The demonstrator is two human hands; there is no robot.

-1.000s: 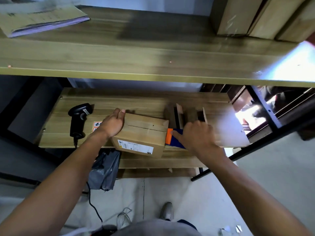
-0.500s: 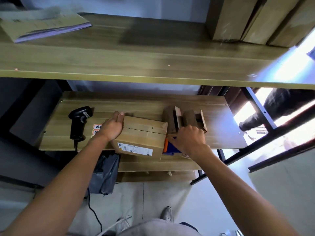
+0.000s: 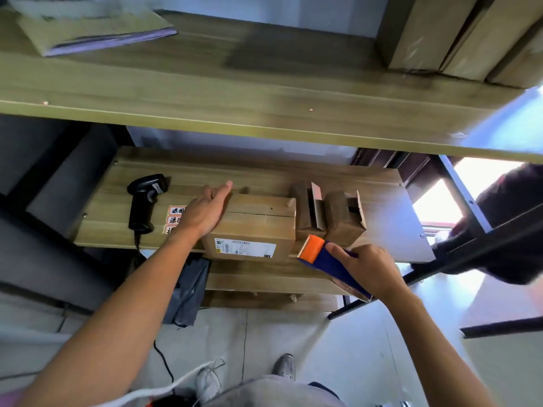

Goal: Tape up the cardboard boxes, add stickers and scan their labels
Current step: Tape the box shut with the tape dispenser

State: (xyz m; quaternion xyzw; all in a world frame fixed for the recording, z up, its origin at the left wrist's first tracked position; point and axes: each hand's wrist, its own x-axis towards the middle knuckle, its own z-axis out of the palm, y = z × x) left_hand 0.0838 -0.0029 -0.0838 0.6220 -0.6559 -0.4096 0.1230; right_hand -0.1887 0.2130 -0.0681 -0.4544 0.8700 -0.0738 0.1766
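Cardboard box (image 3: 255, 221) sits at the front edge of the worktop (image 3: 390, 218), flaps closed, with its shipping label (image 3: 245, 247) facing the person. Left hand (image 3: 202, 212) lies flat across the box's top left edge, fingers straight (nothing grasped). Right hand (image 3: 367, 268) curls around a blue-and-orange tape dispenser (image 3: 320, 254), held just beside the box's front right corner, orange end toward the box. Barcode scanner (image 3: 144, 201) lies to the left.

The box (image 3: 252, 218) is matt brown cardboard with a white paper label (image 3: 245, 247). At its 9 o'clock, the scanner (image 3: 144, 201) is black, faintly glossy plastic. At 4 o'clock, the dispenser (image 3: 326, 257) is smooth orange-and-blue plastic. The shelf (image 3: 382, 207) is smooth wood grain.
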